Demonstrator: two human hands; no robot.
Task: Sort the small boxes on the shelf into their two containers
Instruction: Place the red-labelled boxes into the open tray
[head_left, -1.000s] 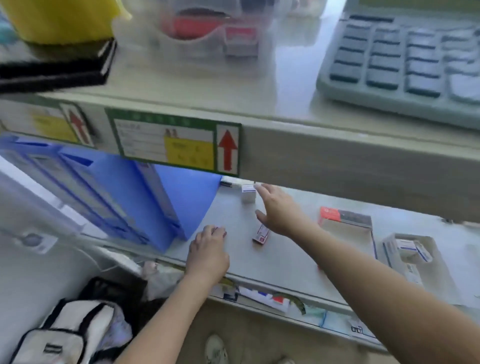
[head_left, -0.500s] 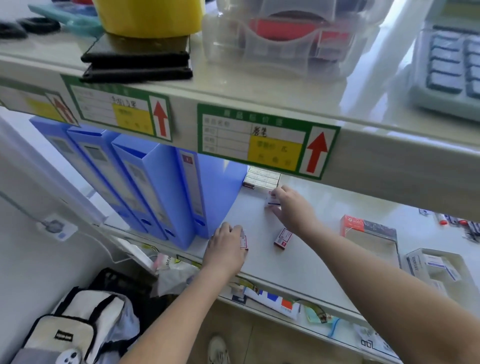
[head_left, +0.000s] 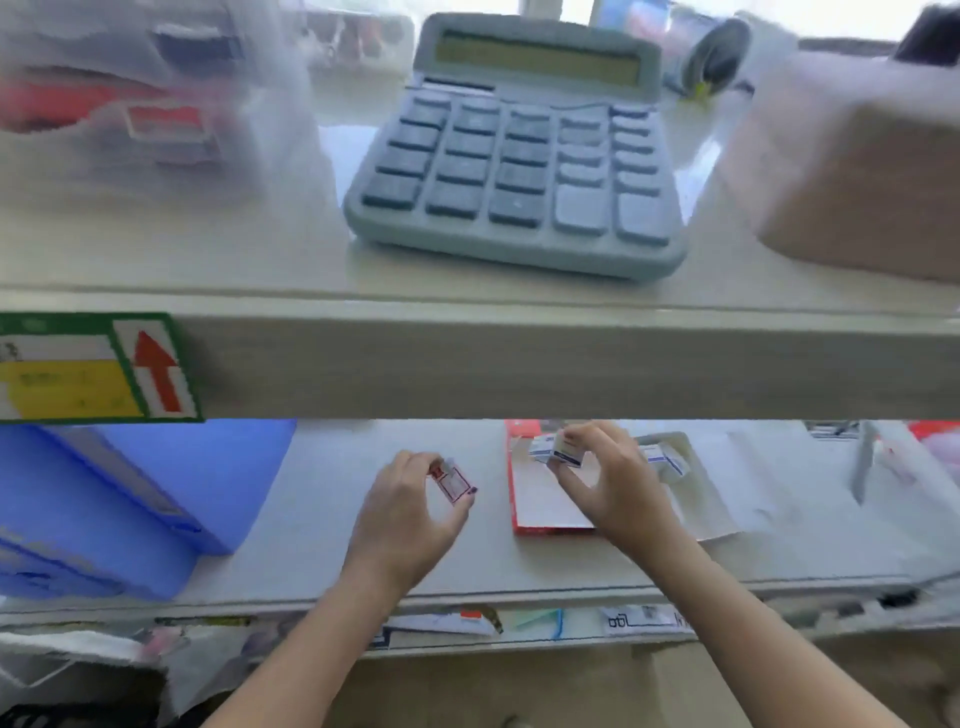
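My left hand (head_left: 408, 512) pinches a small red-and-white box (head_left: 452, 480) above the lower shelf (head_left: 332, 530). My right hand (head_left: 610, 483) holds a small blue-and-white box (head_left: 566, 451) over the red-edged tray (head_left: 540, 506), whose bottom is bare white. Right of that tray stands a white tray (head_left: 693, 512) with blue-and-white boxes (head_left: 665, 460) in it, partly hidden behind my right hand.
Blue file boxes (head_left: 135, 499) stand on the shelf's left. On the upper shelf sit a grey calculator (head_left: 519, 156), a clear organiser (head_left: 130, 104) and a brown box (head_left: 852, 166). A green label with a red arrow (head_left: 98, 366) is on the shelf edge.
Both hands picked small boxes up from the shelf and moved right: the left now holds the red-and-white box, the right a blue-and-white one over the red-edged tray. The view swung right.
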